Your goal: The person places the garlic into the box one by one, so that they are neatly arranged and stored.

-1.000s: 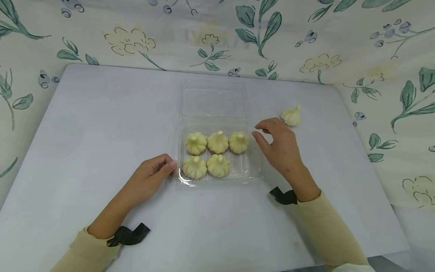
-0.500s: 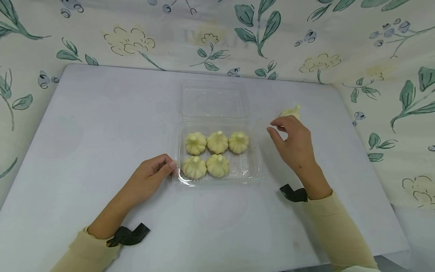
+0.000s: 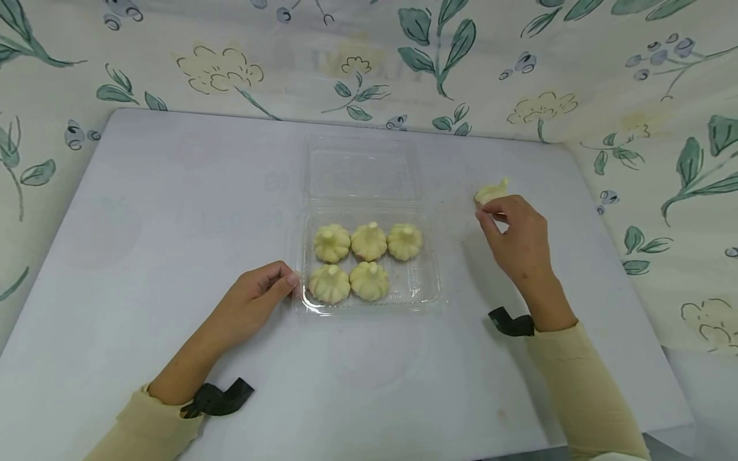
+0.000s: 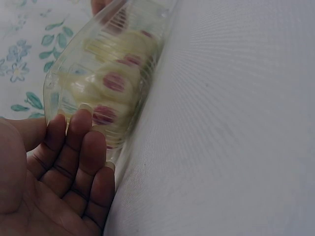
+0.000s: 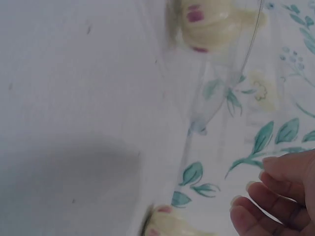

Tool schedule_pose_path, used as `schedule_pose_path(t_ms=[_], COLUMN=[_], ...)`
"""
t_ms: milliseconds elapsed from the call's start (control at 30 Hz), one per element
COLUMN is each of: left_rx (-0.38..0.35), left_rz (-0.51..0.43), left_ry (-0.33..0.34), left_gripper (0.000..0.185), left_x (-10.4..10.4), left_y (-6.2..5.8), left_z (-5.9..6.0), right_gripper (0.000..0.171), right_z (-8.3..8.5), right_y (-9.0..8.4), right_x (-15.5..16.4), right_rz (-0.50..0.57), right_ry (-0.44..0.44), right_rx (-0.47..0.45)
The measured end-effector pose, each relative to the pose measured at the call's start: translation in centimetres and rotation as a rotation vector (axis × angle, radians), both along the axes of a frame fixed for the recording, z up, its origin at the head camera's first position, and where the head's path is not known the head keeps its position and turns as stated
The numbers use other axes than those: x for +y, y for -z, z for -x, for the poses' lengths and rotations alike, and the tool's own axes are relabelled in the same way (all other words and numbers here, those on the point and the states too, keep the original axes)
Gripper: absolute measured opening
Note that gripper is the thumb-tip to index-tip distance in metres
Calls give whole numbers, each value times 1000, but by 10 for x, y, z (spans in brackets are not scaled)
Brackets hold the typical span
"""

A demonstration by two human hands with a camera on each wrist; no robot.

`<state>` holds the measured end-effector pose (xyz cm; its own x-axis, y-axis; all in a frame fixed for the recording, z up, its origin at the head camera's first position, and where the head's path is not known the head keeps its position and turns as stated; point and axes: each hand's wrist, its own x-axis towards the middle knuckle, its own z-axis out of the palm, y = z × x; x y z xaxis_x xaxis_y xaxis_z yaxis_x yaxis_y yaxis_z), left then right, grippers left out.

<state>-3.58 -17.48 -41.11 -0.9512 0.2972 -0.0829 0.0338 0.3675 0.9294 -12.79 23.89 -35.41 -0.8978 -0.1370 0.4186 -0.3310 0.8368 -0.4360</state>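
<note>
A clear plastic clamshell tray (image 3: 423, 288) stands mid-table with its lid (image 3: 362, 168) lying open behind it. Five pale yellow pleated buns (image 3: 369, 241) sit inside, three at the back and two at the front left. My left hand (image 3: 285, 282) rests at the tray's front left corner, straight fingers (image 4: 81, 142) touching its wall (image 4: 106, 73). One loose bun (image 3: 492, 191) lies on the table to the tray's right. My right hand (image 3: 490, 214) hovers just in front of it, fingers (image 5: 268, 196) loosely curled and holding nothing; the loose bun (image 5: 170, 225) is beside them.
The pale table (image 3: 173, 211) is backed and flanked by a floral cloth (image 3: 403, 57). Its right edge (image 3: 611, 224) runs close to the loose bun. A black strap (image 3: 510, 322) sits on each wrist.
My right hand has moved right and away from the tray, up to the loose bun, partly covering it. The left hand and the tray have stayed still.
</note>
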Motion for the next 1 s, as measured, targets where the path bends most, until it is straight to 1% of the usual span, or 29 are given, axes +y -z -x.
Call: schedule_pose_path(t_ms=[267,400,700,1000], left_rx=[-3,1,5,7], left_rz=[2,4,15,-7], left_ry=[3,9,-2,11], left_gripper=[24,25,23,23], left_x=[0,-1,-2,-2], left_y=[0,0,1,1], left_z=[2,2,2,2], right_gripper=[12,12,14,18], right_z=[7,10,20,27], right_y=[6,8,17,23], right_x=[18,26,37,44], right_rz=[-24,-21,17,20], right_ry=[95,115,141,190], right_rx=[-22,-11,-30,-44])
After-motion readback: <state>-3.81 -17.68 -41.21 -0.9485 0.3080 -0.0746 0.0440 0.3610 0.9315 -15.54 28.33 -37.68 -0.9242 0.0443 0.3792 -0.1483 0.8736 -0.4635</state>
